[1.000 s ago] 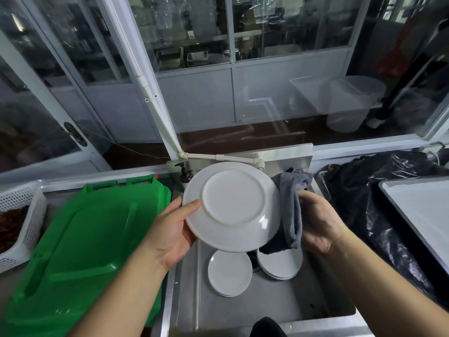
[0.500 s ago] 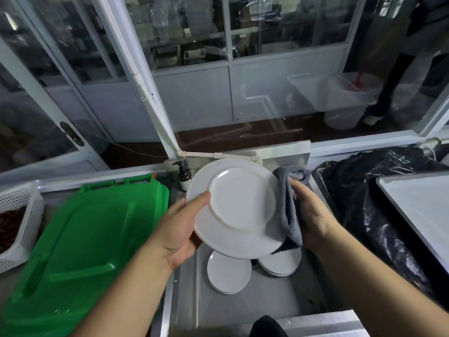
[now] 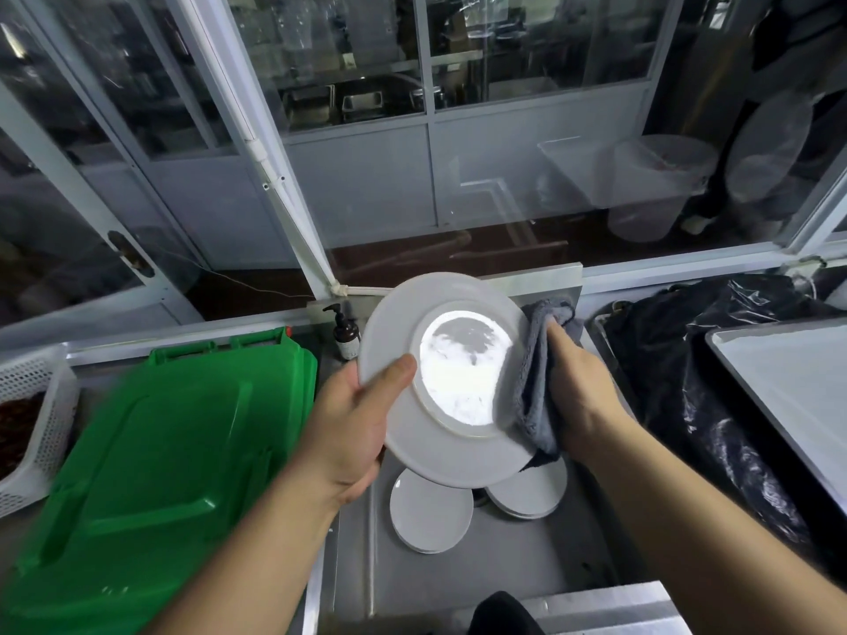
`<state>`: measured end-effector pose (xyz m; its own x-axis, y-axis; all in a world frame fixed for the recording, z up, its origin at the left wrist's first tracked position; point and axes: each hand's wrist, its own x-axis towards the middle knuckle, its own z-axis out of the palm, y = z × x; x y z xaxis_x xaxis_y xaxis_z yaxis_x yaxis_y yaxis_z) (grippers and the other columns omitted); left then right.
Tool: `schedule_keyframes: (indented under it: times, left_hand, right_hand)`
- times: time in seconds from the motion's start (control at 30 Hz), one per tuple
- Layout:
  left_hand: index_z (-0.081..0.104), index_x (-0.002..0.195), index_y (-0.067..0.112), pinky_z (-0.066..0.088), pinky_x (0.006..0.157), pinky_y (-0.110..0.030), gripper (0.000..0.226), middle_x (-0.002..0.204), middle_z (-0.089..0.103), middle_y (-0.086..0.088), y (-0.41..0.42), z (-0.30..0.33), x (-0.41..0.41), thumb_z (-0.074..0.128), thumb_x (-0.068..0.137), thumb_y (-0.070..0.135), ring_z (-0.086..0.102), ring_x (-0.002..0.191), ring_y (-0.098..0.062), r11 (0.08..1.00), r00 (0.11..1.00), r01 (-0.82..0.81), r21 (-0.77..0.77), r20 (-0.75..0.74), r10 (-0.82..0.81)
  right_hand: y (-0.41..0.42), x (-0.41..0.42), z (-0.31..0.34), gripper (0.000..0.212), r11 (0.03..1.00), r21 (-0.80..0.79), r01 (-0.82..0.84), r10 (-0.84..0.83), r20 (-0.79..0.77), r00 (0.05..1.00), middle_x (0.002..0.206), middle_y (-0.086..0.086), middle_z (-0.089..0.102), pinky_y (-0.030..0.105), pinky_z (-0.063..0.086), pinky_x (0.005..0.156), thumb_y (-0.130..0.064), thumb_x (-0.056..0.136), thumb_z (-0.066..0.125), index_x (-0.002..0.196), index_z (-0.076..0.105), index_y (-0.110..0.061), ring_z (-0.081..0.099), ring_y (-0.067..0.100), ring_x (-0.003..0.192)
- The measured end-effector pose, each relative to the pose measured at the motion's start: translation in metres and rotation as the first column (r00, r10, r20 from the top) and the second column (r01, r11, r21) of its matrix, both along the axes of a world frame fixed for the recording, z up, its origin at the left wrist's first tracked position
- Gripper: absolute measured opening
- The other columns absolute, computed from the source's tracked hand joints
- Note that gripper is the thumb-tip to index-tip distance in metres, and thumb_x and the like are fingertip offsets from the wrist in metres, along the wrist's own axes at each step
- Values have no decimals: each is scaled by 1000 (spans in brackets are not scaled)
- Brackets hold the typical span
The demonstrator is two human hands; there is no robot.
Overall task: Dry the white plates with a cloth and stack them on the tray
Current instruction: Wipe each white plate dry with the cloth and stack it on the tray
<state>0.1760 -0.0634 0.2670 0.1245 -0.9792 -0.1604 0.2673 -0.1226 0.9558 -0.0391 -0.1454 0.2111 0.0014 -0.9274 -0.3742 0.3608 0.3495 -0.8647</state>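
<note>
A: What's at the left?

B: A white perforated plastic basket, then a green plastic bin lid and a brown pump bottle.

A: And the hands?

B: The left hand grips the round white plate by its rim above the steel sink; the right hand presses a grey cloth against its edge. Two more white plates lie below.

A: Rightward?

B: A black plastic bag beside a pale flat tray.

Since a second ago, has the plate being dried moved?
Yes. The held plate has turned so its left rim now covers part of the soap bottle, which earlier stood clear of it. The camera shifted too.
</note>
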Motion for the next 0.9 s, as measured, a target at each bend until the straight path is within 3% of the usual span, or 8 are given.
schedule_keyframes:
  times: [0.1, 0.23, 0.4, 0.47, 0.53, 0.67, 0.8, 0.9]
  left_hand:
    - [79, 110, 19, 65, 79, -34, 26, 115, 80, -11, 1, -4, -2, 75, 87, 30, 77, 108, -25, 998, 999, -34, -45, 15, 35]
    - [82, 107, 29, 63, 79, -32, 20, 115, 80, -7, 3, -13, -14, 74, 88, 32, 77, 108, -22, 984, 988, -156, -90, -30, 154]
    - [78, 108, 45, 55, 102, -50, 32, 118, 80, 2, 19, -29, -43, 78, 78, 55, 73, 116, -21, 963, 966, -256, -84, 11, 258]
    - [79, 103, 41, 57, 97, -48, 31, 116, 80, -2, 20, -28, -45, 83, 73, 48, 74, 116, -26, 980, 979, -201, -6, -25, 200]
    - [82, 104, 32, 63, 84, -43, 31, 115, 80, -10, 10, -18, -34, 86, 73, 32, 76, 110, -30, 989, 988, -105, 102, -103, 115]
    - [73, 127, 18, 63, 87, -48, 45, 117, 78, -17, -12, 13, -7, 67, 91, 43, 76, 108, -37, 977, 998, 54, 206, -31, -48]
    - [73, 120, 19, 65, 72, -45, 27, 106, 81, -15, -17, 15, -2, 65, 100, 36, 78, 97, -37, 988, 998, -60, 146, 45, 54]
    - [75, 112, 22, 64, 63, -37, 17, 103, 82, -7, -13, 7, -16, 66, 102, 32, 80, 93, -28, 980, 983, -182, 77, -17, 184]
  right_hand:
    - [2, 0, 0, 44, 998, -61, 32, -31, 9, 999, 106, 15, 82, 49, 62, 96, -52, 93, 77, 104, 82, -10, 79, 31, 101]
    - [15, 12, 2, 35, 991, -48, 126, -124, 47, 991, 103, 14, 82, 45, 65, 91, -44, 99, 73, 93, 83, -12, 80, 26, 97]
    - [27, 17, -5, 36, 986, 37, 166, -170, 188, 967, 107, 11, 82, 41, 62, 90, -42, 102, 68, 112, 78, -10, 80, 24, 99]
    - [20, 4, -4, 37, 991, 17, 130, -131, 175, 976, 104, 11, 82, 33, 64, 79, -38, 102, 68, 116, 77, -5, 80, 21, 94]
    - [10, -13, -1, 36, 999, -11, 54, -52, 116, 992, 104, 15, 82, 34, 64, 79, -38, 100, 70, 105, 82, -5, 80, 23, 92]
    - [-4, -28, 10, 33, 990, -81, -117, 112, -65, 992, 104, 21, 80, 37, 65, 80, -43, 96, 75, 92, 86, -11, 79, 27, 87]
    - [-3, -14, 14, 33, 996, -80, -38, 37, -15, 999, 93, 17, 82, 30, 64, 64, -40, 96, 76, 85, 86, -11, 79, 22, 77]
    - [3, 0, 9, 36, 997, -26, 72, -72, 13, 997, 94, 10, 83, 35, 65, 72, -45, 96, 76, 94, 83, -9, 80, 21, 83]
